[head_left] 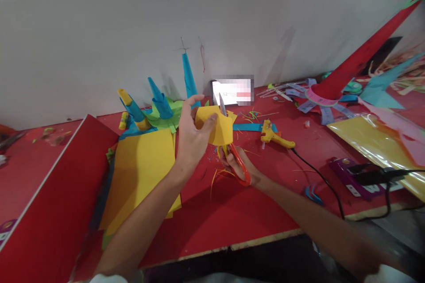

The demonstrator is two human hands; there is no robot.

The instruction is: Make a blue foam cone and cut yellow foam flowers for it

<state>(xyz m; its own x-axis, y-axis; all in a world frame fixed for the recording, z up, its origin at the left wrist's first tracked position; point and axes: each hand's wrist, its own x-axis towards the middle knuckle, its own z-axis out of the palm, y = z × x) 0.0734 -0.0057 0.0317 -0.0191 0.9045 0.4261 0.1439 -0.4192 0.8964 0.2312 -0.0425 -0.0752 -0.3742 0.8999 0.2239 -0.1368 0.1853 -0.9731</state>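
Observation:
Between the thumb and fingers of my left hand [194, 135] is a curved piece of yellow paper [222, 129], held up above the red table. My right hand [237, 162] grips a pair of scissors [241, 167] by orange-red handles, from below the paper. One scissor blade shows above the paper's upper edge; the paper hides the rest of the blades. Left of my hands lies a stack of yellow sheets [142, 168]. Thin yellow offcuts [217, 177] are scattered on the table under the scissors.
A yellow glue gun [277, 136] with a black cord lies to the right, near a purple power strip [357, 179]. Blue paper cones [188, 75] stand at the back beside a phone [232, 91]. A red upright panel [63, 199] is at left, a tall red cone [361, 59] at right.

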